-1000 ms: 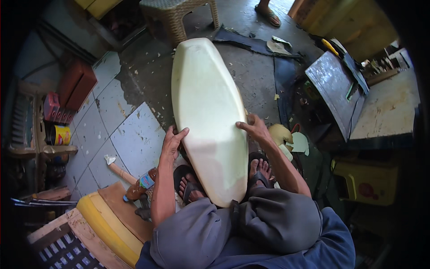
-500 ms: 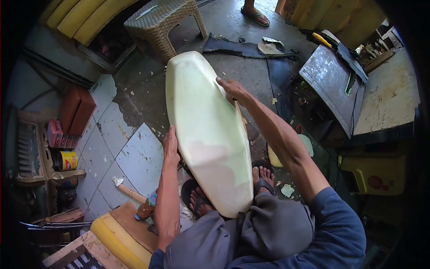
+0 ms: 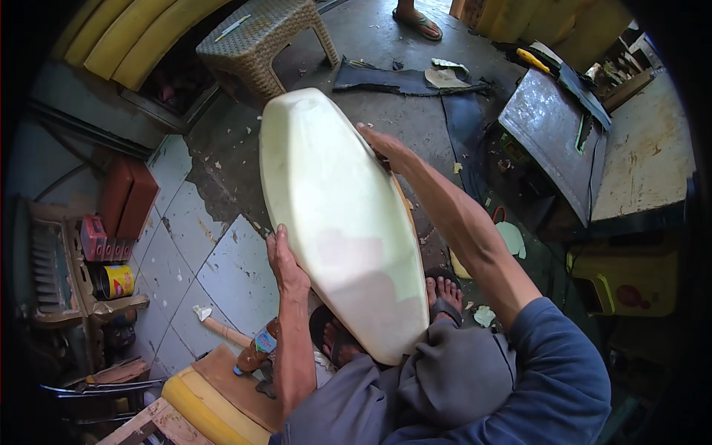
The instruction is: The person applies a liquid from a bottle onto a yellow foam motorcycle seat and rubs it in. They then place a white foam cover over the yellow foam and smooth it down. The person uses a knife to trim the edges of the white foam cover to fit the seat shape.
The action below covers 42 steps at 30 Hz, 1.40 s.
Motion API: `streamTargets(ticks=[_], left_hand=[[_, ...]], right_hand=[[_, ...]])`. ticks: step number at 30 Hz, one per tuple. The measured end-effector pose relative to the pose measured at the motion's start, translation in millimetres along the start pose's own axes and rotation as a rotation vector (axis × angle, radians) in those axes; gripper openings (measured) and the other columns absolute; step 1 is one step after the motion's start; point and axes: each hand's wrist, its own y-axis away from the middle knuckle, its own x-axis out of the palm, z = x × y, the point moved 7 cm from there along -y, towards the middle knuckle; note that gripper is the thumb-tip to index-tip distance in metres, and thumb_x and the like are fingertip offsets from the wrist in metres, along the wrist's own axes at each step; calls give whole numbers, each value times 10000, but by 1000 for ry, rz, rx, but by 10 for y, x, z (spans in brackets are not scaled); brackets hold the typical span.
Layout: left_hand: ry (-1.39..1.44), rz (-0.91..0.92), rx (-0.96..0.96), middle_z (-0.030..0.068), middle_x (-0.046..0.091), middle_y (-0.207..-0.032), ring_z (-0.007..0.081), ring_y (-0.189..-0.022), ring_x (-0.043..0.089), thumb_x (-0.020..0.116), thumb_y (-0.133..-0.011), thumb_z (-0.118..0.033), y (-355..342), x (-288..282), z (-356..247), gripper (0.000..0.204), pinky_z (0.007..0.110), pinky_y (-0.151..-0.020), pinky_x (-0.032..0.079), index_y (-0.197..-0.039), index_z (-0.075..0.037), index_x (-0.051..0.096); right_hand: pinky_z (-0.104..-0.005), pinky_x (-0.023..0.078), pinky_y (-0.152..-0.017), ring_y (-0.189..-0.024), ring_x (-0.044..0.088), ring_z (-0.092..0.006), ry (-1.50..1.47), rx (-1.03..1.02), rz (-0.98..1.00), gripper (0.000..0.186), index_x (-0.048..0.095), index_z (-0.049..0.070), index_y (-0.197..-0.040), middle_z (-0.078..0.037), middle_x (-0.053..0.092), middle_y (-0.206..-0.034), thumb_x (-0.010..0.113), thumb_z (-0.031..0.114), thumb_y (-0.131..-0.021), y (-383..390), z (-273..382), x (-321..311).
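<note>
A long pale cream foam piece (image 3: pixel 334 222), shaped like a motorcycle seat, lies lengthwise in front of me, its near end between my knees and its far end pointing toward the stool. My left hand (image 3: pixel 288 263) grips its left side below the middle, fingers along the edge. My right hand (image 3: pixel 384 148) holds the upper right edge, its fingertips partly curled over the side. A thin brown base shows along the right edge below that hand. My sandalled feet rest on either side of the near end.
A woven plastic stool (image 3: pixel 256 44) stands beyond. At left are tiles (image 3: pixel 233 259), a mallet (image 3: pixel 226 330), a bottle (image 3: pixel 259 348) and containers (image 3: pixel 107 282). Dark scraps (image 3: pixel 393 81) litter the floor. At right are a metal sheet (image 3: pixel 541 141) and board (image 3: pixel 638 148). Someone's sandalled foot (image 3: pixel 419 22) is at the top.
My right hand has slid forward along the right edge toward the far end. My left hand shifted on the left edge. The foam's far end has moved left and a little nearer.
</note>
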Motion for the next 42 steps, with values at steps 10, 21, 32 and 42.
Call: streamTargets(ticks=[10,21,32,42], left_hand=[[-82,94,253,119,626,-1161,184,-1028,642,550,-1064,-307,416,478,-506,373,312,-896,543,-1266,0,486],[-65,182,341,133,636,-1137,188,-992,661,571,-1062,-249,498,823,-461,336,317,-860,568,-1248,8,462],[-328,-40,398,98,621,-994,154,-872,621,548,-1068,-363,-48,-11,-171,386,296,-751,529,-1165,5,486],[-334,-30,387,96,590,-983,217,-886,572,431,-1089,-400,-211,-13,160,430,373,-828,474,-1088,12,558]], right_hand=[[-441,508,-954,-1202,635,-311,-263,-176,132,834,680,33,-1317,-200,651,-1337,585,748,-899,349,174,-122],[-425,437,-1099,-1332,556,-301,20,-126,15,830,616,75,-1414,-201,573,-1453,410,748,-975,49,353,-400],[-442,522,-966,-1180,663,-318,-29,-144,-97,881,593,-81,-1369,-243,636,-1351,617,657,-889,594,632,-151],[-381,537,-849,-974,658,-279,-67,-514,-204,878,550,-85,-1218,-212,652,-1091,766,639,-771,932,847,-545]])
